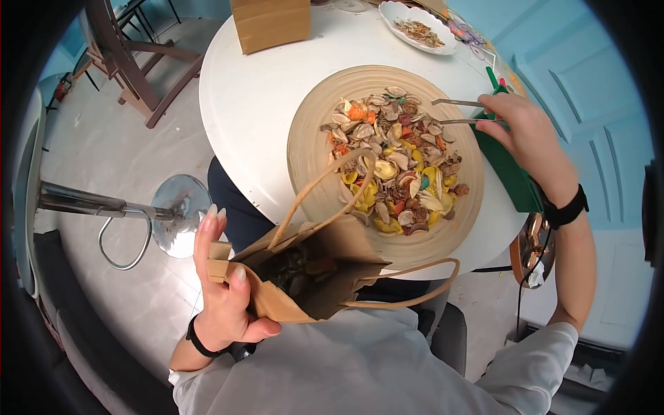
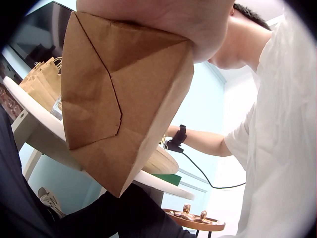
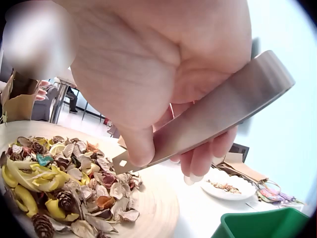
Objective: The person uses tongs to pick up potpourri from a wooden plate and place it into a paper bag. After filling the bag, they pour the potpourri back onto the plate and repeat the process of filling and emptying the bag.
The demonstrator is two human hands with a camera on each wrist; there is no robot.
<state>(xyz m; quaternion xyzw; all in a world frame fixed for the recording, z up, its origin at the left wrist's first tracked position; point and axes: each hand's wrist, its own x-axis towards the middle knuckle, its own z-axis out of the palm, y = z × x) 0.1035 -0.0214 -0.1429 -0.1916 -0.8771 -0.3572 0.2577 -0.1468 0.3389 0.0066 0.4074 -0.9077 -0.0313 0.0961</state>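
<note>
Tongs [image 1: 456,112], thin and silvery, sit pinched in the right hand [image 1: 520,128], tips apart over the far edge of the potpourri [image 1: 395,160], gripping nothing. That heap of dried petals, pods and pinecones fills one wide wooden bowl [image 1: 312,149] on the white table [image 1: 242,104]. Down near the lap, the left hand [image 1: 223,290] curls round one tilted brown paper bag [image 1: 304,273], two loop handles flopping, dried bits visible inside.
</note>
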